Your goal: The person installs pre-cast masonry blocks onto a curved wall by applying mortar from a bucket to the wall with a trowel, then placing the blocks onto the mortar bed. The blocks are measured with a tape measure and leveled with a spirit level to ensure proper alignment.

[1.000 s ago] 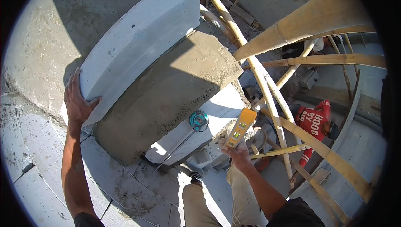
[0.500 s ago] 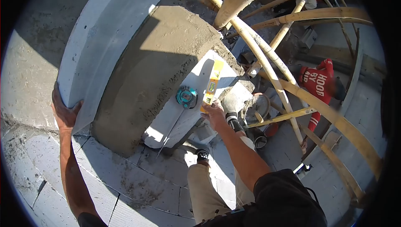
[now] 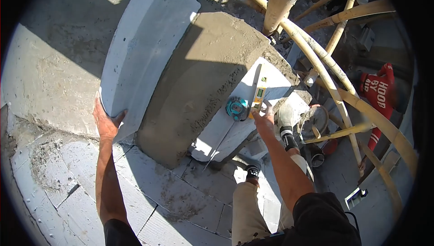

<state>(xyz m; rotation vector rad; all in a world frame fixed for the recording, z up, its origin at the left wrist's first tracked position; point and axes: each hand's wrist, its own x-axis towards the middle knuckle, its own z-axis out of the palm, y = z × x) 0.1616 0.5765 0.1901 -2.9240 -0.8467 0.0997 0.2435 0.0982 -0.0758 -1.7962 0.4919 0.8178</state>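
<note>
My left hand (image 3: 108,121) grips the lower end of a long white block (image 3: 144,42), thumb on one side and fingers on the other. The block stands along one edge of a bed of wet grey mortar (image 3: 194,78). In my right hand (image 3: 265,121) is the near end of a yellow spirit level (image 3: 260,88), its vials showing. The level is over a white slab (image 3: 212,133) beside the mortar. Left of it, a round teal-and-black tool (image 3: 237,108) rests on that slab; I cannot make out its kind.
Bamboo poles (image 3: 316,60) cross at the right, with one thick upright pole (image 3: 285,2). A person in a red top (image 3: 379,90) is below them. White blockwork (image 3: 90,210) spreads at the lower left. My shoe (image 3: 287,117) is near the slab's right edge.
The view has swung left, so everything appears farther right. The spirit level has turned a little and sits slightly closer to the teal tool. Both hands keep their holds.
</note>
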